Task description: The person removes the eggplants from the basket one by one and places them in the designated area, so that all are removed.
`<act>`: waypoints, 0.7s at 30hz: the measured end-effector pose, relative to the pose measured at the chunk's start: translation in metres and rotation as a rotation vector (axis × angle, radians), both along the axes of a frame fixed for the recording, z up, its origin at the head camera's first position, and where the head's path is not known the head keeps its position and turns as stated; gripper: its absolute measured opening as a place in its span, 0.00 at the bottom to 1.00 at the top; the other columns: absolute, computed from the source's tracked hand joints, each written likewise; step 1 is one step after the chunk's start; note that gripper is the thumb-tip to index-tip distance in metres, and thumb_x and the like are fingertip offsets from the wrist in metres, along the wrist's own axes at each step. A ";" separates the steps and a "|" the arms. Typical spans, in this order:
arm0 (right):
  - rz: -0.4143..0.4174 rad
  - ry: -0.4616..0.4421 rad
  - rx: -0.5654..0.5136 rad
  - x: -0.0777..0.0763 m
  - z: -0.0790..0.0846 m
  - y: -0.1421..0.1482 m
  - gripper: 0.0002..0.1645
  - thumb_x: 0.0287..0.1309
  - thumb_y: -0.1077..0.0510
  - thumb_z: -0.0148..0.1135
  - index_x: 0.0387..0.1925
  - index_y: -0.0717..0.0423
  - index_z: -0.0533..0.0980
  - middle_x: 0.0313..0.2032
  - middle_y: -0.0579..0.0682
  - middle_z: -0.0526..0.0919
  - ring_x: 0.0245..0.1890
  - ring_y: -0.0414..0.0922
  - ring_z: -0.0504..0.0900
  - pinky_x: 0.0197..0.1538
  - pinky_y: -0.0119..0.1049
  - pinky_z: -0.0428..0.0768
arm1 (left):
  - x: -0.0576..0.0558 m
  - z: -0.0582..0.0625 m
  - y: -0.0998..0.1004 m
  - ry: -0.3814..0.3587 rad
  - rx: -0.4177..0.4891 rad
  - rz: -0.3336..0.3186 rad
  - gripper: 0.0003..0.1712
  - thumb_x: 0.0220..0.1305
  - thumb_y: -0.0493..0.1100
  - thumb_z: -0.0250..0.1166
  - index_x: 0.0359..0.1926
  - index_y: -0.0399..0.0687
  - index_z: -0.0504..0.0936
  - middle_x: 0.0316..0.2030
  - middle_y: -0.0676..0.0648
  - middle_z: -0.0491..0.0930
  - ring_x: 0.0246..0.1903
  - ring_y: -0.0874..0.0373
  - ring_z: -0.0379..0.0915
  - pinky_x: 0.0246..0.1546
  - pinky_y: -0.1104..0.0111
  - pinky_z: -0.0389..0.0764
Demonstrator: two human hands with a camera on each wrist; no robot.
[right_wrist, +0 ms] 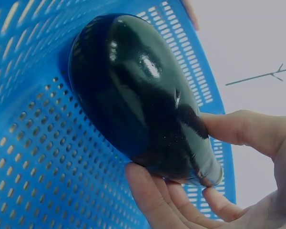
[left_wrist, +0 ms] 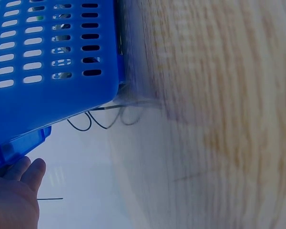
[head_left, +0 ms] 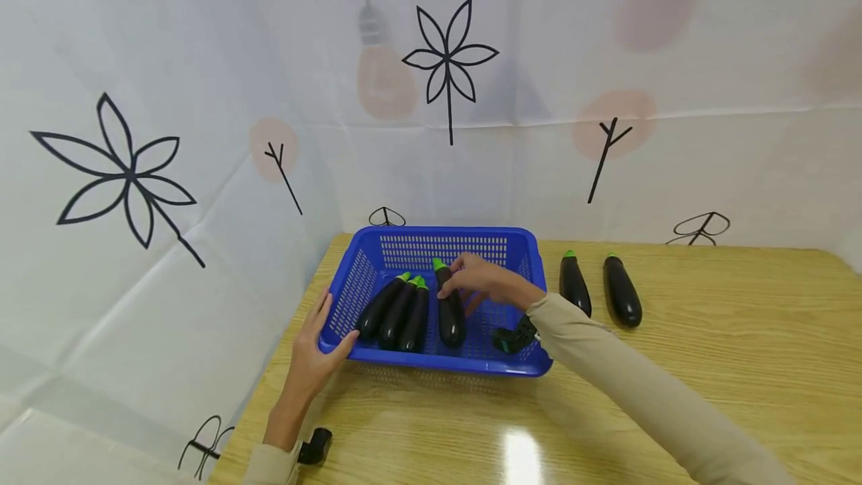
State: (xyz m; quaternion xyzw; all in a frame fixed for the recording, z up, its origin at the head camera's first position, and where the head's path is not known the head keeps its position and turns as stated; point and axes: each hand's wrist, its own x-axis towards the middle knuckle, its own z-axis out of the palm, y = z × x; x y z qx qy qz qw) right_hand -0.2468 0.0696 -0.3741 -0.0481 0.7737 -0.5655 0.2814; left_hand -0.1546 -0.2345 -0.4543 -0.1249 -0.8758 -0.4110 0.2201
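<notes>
My right hand (head_left: 481, 279) holds a dark eggplant (head_left: 450, 313) near its green stem end, inside a blue plastic basket (head_left: 465, 364). The right wrist view shows this eggplant (right_wrist: 133, 90) large, with the thumb on one side and the fingers (right_wrist: 150, 198) on the other. Three more eggplants (head_left: 397, 313) lie side by side in the basket's left half. My left hand (head_left: 315, 354) rests at the basket's left front corner, thumb on the front rim and fingers along the left side. In the left wrist view that hand (left_wrist: 16, 200) touches the basket's rim (left_wrist: 19, 148).
On the wooden table (head_left: 727, 335), to the right of the basket, lie two eggplants; the nearer one (head_left: 575, 283) is partly behind my right sleeve, the other (head_left: 622, 292) farther right. A white patterned cloth (head_left: 539, 171) hangs behind and at the left.
</notes>
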 end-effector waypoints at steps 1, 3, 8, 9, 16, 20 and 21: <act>-0.001 0.001 -0.003 0.000 0.000 0.001 0.36 0.47 0.62 0.68 0.55 0.64 0.60 0.43 0.64 0.75 0.36 0.57 0.82 0.32 0.47 0.82 | 0.000 0.000 0.000 -0.001 -0.001 0.000 0.46 0.53 0.43 0.70 0.70 0.39 0.59 0.70 0.45 0.55 0.65 0.42 0.57 0.56 0.45 0.66; 0.000 0.000 -0.010 0.001 0.001 0.004 0.37 0.47 0.63 0.68 0.56 0.64 0.59 0.43 0.64 0.76 0.35 0.56 0.82 0.33 0.47 0.82 | -0.001 0.000 0.000 -0.002 -0.001 -0.001 0.46 0.53 0.43 0.70 0.70 0.39 0.59 0.70 0.45 0.55 0.65 0.42 0.57 0.56 0.45 0.66; 0.009 0.010 -0.023 0.004 0.005 0.011 0.37 0.49 0.63 0.67 0.57 0.63 0.58 0.40 0.64 0.79 0.33 0.54 0.83 0.34 0.47 0.82 | -0.001 0.000 0.000 0.001 0.000 -0.006 0.46 0.53 0.43 0.70 0.70 0.39 0.59 0.70 0.45 0.55 0.65 0.42 0.57 0.56 0.45 0.65; 0.011 0.011 -0.025 0.005 0.006 0.013 0.36 0.49 0.62 0.67 0.57 0.63 0.58 0.40 0.63 0.79 0.33 0.55 0.83 0.34 0.47 0.82 | -0.001 -0.001 0.000 0.002 0.000 -0.006 0.46 0.53 0.43 0.70 0.70 0.39 0.59 0.70 0.45 0.55 0.65 0.42 0.57 0.56 0.45 0.66; 0.030 0.032 -0.017 0.009 0.010 0.023 0.38 0.50 0.61 0.67 0.59 0.63 0.58 0.45 0.65 0.76 0.38 0.56 0.82 0.37 0.49 0.82 | -0.001 -0.001 0.000 -0.006 0.004 -0.006 0.46 0.54 0.43 0.70 0.71 0.40 0.58 0.70 0.45 0.55 0.65 0.41 0.57 0.55 0.44 0.67; 0.032 0.028 -0.014 0.009 0.009 0.028 0.39 0.50 0.60 0.68 0.60 0.63 0.58 0.45 0.65 0.76 0.38 0.56 0.81 0.37 0.48 0.82 | -0.001 -0.001 0.000 -0.008 0.009 -0.010 0.46 0.54 0.43 0.70 0.71 0.40 0.58 0.70 0.44 0.54 0.65 0.41 0.57 0.54 0.44 0.67; 0.035 0.027 -0.014 0.008 0.008 0.029 0.39 0.50 0.60 0.68 0.60 0.63 0.57 0.45 0.64 0.77 0.38 0.56 0.81 0.37 0.48 0.82 | -0.001 -0.001 0.000 -0.009 0.011 -0.011 0.46 0.54 0.43 0.70 0.71 0.40 0.58 0.70 0.44 0.54 0.65 0.41 0.57 0.54 0.44 0.67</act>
